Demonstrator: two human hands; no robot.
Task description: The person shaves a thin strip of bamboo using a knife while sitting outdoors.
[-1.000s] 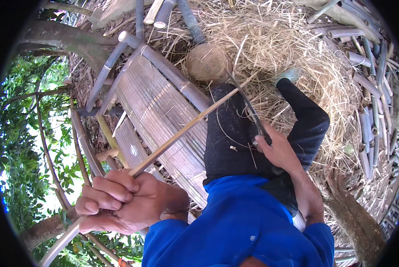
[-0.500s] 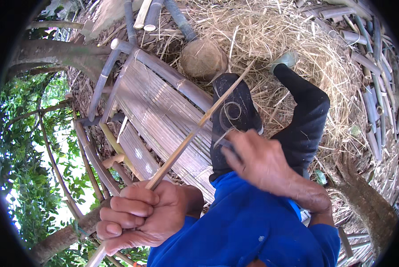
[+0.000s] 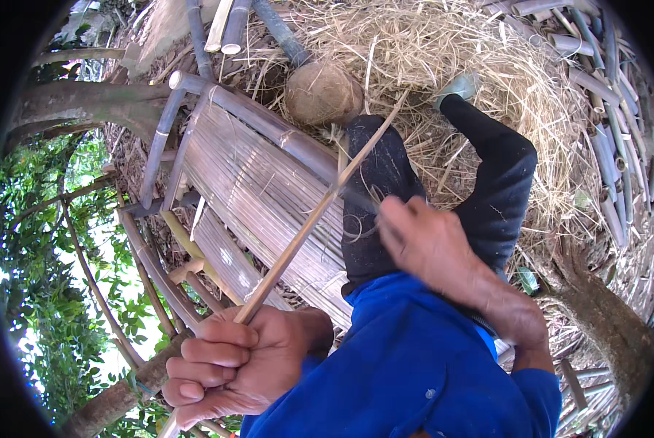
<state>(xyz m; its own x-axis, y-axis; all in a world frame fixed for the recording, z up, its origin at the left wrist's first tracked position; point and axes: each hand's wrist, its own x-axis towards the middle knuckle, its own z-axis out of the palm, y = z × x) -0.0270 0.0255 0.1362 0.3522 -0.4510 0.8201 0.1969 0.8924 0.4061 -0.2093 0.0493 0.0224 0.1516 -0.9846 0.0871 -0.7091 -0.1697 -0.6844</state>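
My left hand (image 3: pixel 228 365) is closed in a fist around a long, thin bamboo strip (image 3: pixel 290 254). The strip slants up and away to the right, across the bench and in front of my leg, with its lower end poking out below the fist. A knife (image 3: pixel 360 200) is gripped in my right hand (image 3: pixel 432 244). Its dark blade, smeared by motion, meets the strip near the node about midway along; the handle is hidden by the fingers. Thin curled shavings (image 3: pixel 357 232) hang over my dark trouser leg (image 3: pixel 378 164).
On the left stands a bamboo slat bench (image 3: pixel 261 168) with a round-pole frame. A round wooden block (image 3: pixel 323 93) lies beyond my knee, next to a heap of pale shavings (image 3: pixel 414 44). Cut bamboo poles (image 3: pixel 608 160) pile up at the right, near a tree trunk (image 3: pixel 604 336).
The knife blade has moved a little along the strip toward its far end and now shows short beside my right hand. A curl of shaving has shifted lower on the leg. My left hand keeps its grip.
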